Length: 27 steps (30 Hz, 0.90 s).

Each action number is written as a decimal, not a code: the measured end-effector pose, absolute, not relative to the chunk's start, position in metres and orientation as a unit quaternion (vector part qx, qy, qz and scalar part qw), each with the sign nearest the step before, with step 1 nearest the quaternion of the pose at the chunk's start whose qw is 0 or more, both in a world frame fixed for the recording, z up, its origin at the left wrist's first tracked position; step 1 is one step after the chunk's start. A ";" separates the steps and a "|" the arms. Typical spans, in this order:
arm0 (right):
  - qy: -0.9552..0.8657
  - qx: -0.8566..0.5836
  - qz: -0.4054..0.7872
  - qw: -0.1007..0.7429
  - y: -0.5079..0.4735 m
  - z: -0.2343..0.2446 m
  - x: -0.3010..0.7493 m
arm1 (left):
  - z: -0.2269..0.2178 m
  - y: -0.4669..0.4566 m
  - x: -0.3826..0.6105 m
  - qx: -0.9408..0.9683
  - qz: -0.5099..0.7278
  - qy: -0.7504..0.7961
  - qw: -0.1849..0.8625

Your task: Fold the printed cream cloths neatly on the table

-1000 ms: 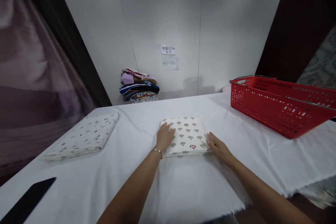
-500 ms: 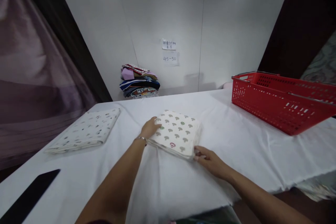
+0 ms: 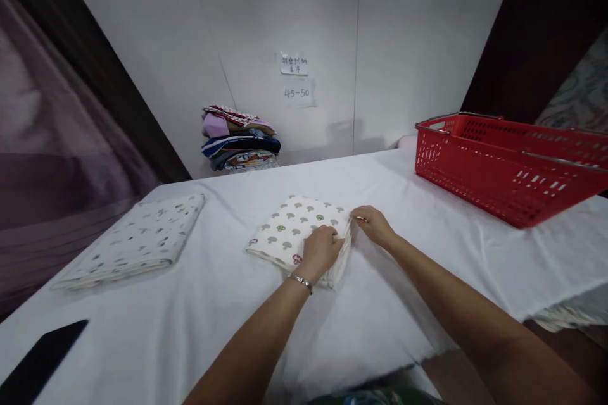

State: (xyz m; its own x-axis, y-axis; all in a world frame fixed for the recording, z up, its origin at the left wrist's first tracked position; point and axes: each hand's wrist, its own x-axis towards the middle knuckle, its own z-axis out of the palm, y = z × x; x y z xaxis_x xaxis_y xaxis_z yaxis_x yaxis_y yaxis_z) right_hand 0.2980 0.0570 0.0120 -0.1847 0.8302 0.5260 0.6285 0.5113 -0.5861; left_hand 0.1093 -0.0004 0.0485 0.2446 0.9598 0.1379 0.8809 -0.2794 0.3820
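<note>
Off-white fabric with little grey mushrooms on it, that's the folded mushroom cloth (image 3: 285,228) sitting around the centre of the frame, a bit skewed to the worktop's (image 3: 218,329) edge. Left hand (image 3: 320,250) lies on its near right part, fingers loosely curved, more leaning on the cloth than wrapped round it; can't tell if any layer is caught underneath. Right hand (image 3: 375,226) is at the far right corner, fingertips and thumb almost together. Looks like a light pinch, but I can't swear there's fabric between them.

If it were me, I'd keep that left palm light and flat so the top layer doesn't wrinkle, and work the corner by its whole stack of layers, not just the top one. The right side shows lots of layer edges, so I'd line those up before pressing anything down.

Worktop's draped in white fabric with soft ripples, so I'd guess it can drag along if you tug. Spotted folded cloth (image 3: 142,231) at left, dark flat object (image 3: 42,361) lower left, red basket (image 3: 475,177) on the right, clothes pile (image 3: 240,142) by a plain pale wall (image 3: 304,6) with handwritten notes (image 3: 299,93) stuck up.
</note>
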 end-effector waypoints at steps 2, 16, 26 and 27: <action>-0.782 -0.471 0.097 0.397 0.064 0.010 0.294 | 0.045 0.002 0.116 0.773 0.161 0.603 0.116; -0.853 -0.409 0.000 0.323 0.076 -0.006 0.303 | 0.042 0.010 0.125 0.748 0.121 0.643 0.108; -0.845 -0.392 0.018 0.363 0.075 -0.010 0.306 | 0.040 0.000 0.131 0.774 0.107 0.621 0.070; -0.845 -0.392 0.018 0.364 0.075 -0.011 0.307 | 0.040 -0.001 0.131 0.774 0.102 0.620 0.070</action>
State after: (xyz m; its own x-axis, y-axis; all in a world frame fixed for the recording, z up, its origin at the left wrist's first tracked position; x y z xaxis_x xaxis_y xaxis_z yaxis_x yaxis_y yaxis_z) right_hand 0.3065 0.0747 -0.0106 -0.4272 0.6763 0.6001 0.6496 0.6912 -0.3166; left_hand 0.1315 -0.0006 0.0399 0.2094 0.9752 0.0720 0.9467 -0.2206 0.2348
